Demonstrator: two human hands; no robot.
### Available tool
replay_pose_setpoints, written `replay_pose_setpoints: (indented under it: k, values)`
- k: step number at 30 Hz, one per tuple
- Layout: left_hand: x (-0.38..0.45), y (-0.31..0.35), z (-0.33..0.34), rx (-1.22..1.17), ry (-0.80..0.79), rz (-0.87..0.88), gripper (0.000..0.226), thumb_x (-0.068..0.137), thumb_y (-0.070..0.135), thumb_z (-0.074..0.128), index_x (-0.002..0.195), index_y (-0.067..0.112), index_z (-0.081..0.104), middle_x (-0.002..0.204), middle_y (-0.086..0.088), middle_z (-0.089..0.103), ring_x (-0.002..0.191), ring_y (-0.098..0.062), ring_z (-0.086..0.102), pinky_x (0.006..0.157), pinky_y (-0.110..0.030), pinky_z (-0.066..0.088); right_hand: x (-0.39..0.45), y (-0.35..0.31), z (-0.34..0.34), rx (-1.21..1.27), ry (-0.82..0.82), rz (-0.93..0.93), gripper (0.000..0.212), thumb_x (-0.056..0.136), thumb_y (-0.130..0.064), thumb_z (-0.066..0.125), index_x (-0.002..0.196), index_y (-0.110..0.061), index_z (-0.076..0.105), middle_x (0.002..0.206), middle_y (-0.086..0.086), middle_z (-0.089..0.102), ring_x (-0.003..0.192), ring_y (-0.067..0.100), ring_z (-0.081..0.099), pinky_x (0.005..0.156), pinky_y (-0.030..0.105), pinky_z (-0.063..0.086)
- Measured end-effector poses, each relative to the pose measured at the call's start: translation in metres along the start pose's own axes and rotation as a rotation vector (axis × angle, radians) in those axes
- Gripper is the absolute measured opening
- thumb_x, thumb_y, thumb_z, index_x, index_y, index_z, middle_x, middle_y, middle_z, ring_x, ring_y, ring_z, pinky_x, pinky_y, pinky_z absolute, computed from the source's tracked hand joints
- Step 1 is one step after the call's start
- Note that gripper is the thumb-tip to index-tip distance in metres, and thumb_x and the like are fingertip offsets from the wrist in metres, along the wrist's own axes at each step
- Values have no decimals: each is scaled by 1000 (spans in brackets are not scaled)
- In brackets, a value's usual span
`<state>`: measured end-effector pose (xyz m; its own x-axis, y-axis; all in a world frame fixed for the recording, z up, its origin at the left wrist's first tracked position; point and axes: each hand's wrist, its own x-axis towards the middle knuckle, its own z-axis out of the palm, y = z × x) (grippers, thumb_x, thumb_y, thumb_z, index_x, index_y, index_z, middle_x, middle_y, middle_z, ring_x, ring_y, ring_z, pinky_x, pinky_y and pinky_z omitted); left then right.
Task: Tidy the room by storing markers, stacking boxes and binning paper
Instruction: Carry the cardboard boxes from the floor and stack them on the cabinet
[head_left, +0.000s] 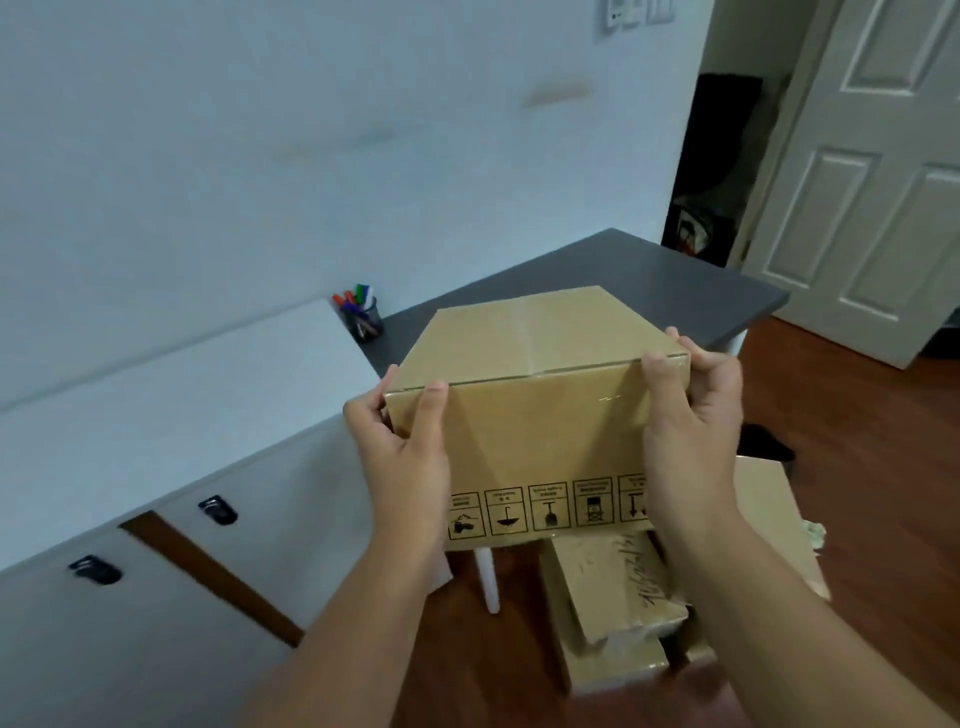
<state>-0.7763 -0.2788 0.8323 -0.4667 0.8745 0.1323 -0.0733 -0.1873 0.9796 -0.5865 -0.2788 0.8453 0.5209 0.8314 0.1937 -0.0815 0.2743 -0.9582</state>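
A sealed brown cardboard box (540, 395) with black handling symbols along its lower edge is held up in the air in front of me. My left hand (400, 452) grips its left side and my right hand (691, 426) grips its right side. Below it on the wooden floor lie smaller cardboard boxes (613, 613) with handwriting on one, and a larger flat box (769, 514) to their right. A dark mesh cup (366, 319) with several coloured markers stands on the grey table by the wall. A crumpled bit of paper (814, 532) lies on the floor at the right.
A grey table (675, 291) with white legs stands behind the held box. A white cabinet (171, 415) with black handles runs along the left wall. A white panelled door (878, 182) stands open at the right beside a dark doorway.
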Motion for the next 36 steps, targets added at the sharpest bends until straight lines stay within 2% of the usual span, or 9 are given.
replay_pose_setpoints:
  k: [5, 11, 15, 19, 23, 26, 28, 31, 36]
  values:
    - [30, 41, -138, 4, 219, 123, 38, 76, 53, 65, 107, 38, 49, 113, 20, 60, 87, 11, 63, 60, -9, 51, -77, -1, 122, 126, -174, -18, 25, 83, -47, 65, 104, -37, 55, 120, -29, 61, 104, -17, 57, 72, 2, 46]
    - [47, 67, -306, 74, 488, 233, 34, 78, 50, 66, 107, 42, 51, 111, 36, 59, 95, 18, 59, 68, -4, 48, -182, 20, 259, 237, -491, 99, 31, 79, -49, 66, 106, -45, 52, 123, -35, 56, 109, -9, 58, 89, 26, 47]
    - [52, 58, -390, 102, 597, 235, 38, 77, 49, 67, 111, 41, 53, 106, 40, 61, 95, 16, 59, 70, -1, 46, -240, 45, 319, 223, -647, 148, 22, 88, -44, 58, 108, -44, 49, 122, -40, 51, 113, -16, 52, 96, 22, 41]
    - [63, 33, -445, 111, 676, 208, 36, 87, 36, 68, 121, 34, 55, 124, 17, 60, 105, 6, 60, 80, -11, 49, -278, 73, 358, 189, -718, 153, 17, 98, -37, 48, 108, -51, 49, 130, -37, 49, 114, -19, 49, 93, 18, 38]
    - [89, 13, -482, 129, 710, 213, 40, 91, 29, 67, 128, 25, 53, 130, 17, 57, 115, 5, 57, 91, -16, 50, -290, 97, 407, 158, -767, 154, 20, 100, -35, 46, 110, -52, 46, 135, -31, 48, 117, -18, 48, 96, 20, 37]
    - [124, 2, -514, 153, 740, 186, 42, 91, 28, 67, 129, 24, 52, 131, 15, 57, 117, 3, 57, 96, -21, 48, -293, 120, 453, 86, -827, 152, 16, 100, -38, 44, 114, -47, 43, 129, -43, 44, 116, -22, 45, 96, 21, 36]
    - [150, -4, -539, 180, 776, 164, 38, 89, 30, 69, 124, 28, 54, 128, 16, 59, 111, 10, 57, 90, -14, 49, -297, 132, 483, 36, -878, 135, 15, 99, -41, 43, 110, -51, 40, 129, -49, 40, 115, -23, 45, 93, 20, 37]
    - [187, -8, -573, 234, 832, 131, 33, 86, 30, 72, 116, 27, 58, 118, 12, 64, 106, 12, 58, 80, -4, 48, -304, 148, 528, -27, -954, 100, 13, 100, -39, 42, 110, -46, 38, 146, -31, 38, 129, -1, 46, 100, 26, 38]
    - [239, -8, -626, 309, 820, 38, 25, 81, 34, 77, 97, 37, 58, 107, 16, 68, 101, 0, 64, 84, -21, 50, -306, 165, 597, -87, -1026, 66, 16, 101, -34, 43, 115, -33, 37, 151, -15, 39, 133, 10, 44, 100, 25, 36]
